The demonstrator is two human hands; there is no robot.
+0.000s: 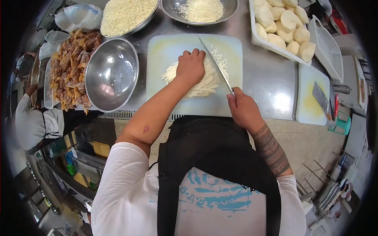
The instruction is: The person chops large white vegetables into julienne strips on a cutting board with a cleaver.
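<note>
A white cutting board (159,49) lies in front of me on the steel table. On it is a spread pile of thin pale vegetable strips (206,84). My left hand (190,67) presses down on this pile with curled fingers, close to the blade. In my right hand (245,108) is the handle of a long knife (217,66), its blade slanting up and left across the board along the strips' right edge. Small diced pieces (220,59) lie on the blade's far side. My left palm hides part of the strips.
An upturned-looking, tilted steel bowl (112,74) stands left, beside a heap of brown marinated meat (73,67). Two bowls of diced pieces (128,15) (202,10) are behind. Right are a crate of peeled vegetables (283,25), another board (305,94) and a cleaver (321,96). A co-worker (37,122) stands far left.
</note>
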